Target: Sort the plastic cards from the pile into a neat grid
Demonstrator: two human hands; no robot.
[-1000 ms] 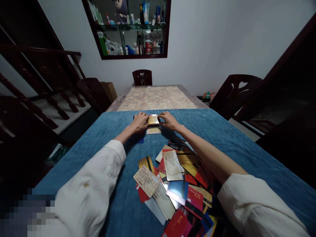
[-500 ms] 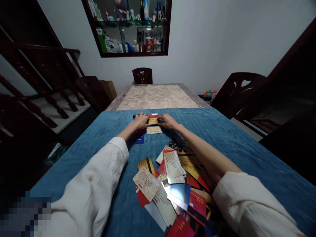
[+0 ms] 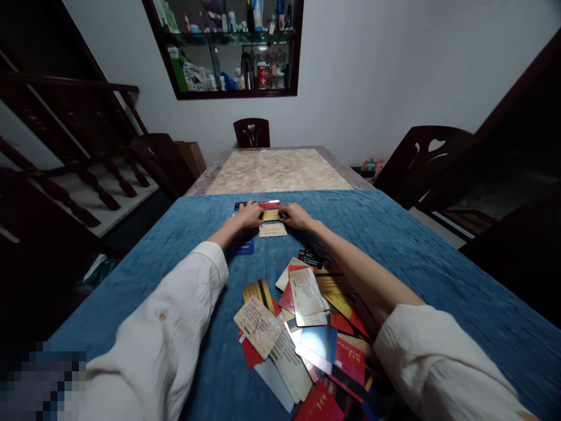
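My left hand (image 3: 249, 215) and my right hand (image 3: 296, 216) pinch a gold card (image 3: 270, 216) by its two short sides, low over the blue cloth. Directly behind it lies a red card (image 3: 270, 204). A whitish card (image 3: 272, 230) with yellow print rests just in front. Past my left fingers, part of a black card (image 3: 239, 206) shows. A blue card (image 3: 243, 248) is partly covered by my left wrist. Below my right forearm spreads a loose pile of cards (image 3: 309, 290) in white, gold, red and blue, overlapping at all angles.
The blue cloth (image 3: 175, 275) covers the near part of the table; a patterned tabletop (image 3: 272, 169) shows beyond. Dark wooden chairs stand at the far end (image 3: 252, 133) and right (image 3: 427, 155). A shelf cabinet (image 3: 236, 49) is set in the wall.
The gold card has come down slightly towards me, so more of the red card behind it shows. Both hands keep their places at its sides. The view has tilted a little.
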